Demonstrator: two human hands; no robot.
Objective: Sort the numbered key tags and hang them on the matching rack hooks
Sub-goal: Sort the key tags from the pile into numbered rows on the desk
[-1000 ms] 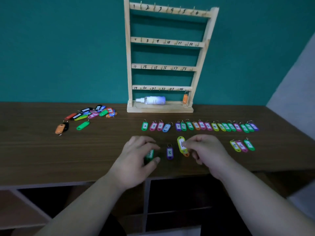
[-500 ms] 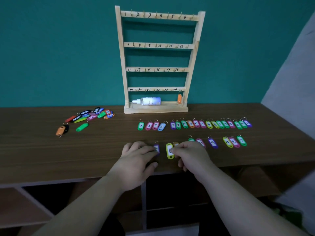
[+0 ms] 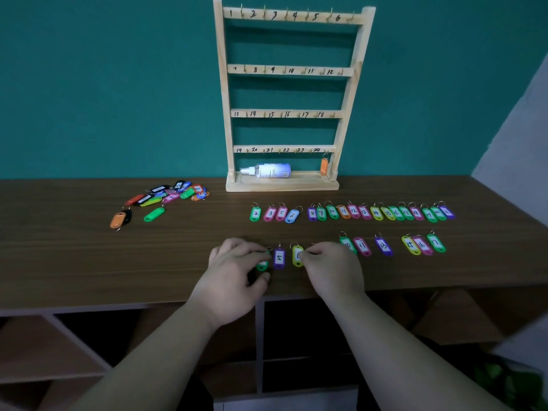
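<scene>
The wooden rack (image 3: pixel 221 84) stands at the back of the table, its hooks numbered 1 to 24. One orange tag (image 3: pixel 324 166) hangs at its bottom right. A far row of numbered tags (image 3: pixel 353 212) and a shorter near row (image 3: pixel 383 246) lie on the table. My left hand (image 3: pixel 237 274) curls over a green tag (image 3: pixel 262 264), fingers above it and thumb below. A purple tag marked 5 (image 3: pixel 279 258) lies just to its right. The fingertips of my right hand (image 3: pixel 329 271) pinch the right edge of a yellow tag (image 3: pixel 297 256), hiding part of its number.
A loose pile of unsorted tags (image 3: pixel 169 194) lies at the far left, with an orange tag (image 3: pixel 118 220) and a green tag (image 3: pixel 154 214) strayed from it. A white bottle (image 3: pixel 268 170) lies on the rack's base. The table's front edge (image 3: pixel 148 304) runs just under my wrists.
The yellow tag went from tilted to lying straight beside the purple tag, with my right hand at its edge. My left hand stayed on the green tag.
</scene>
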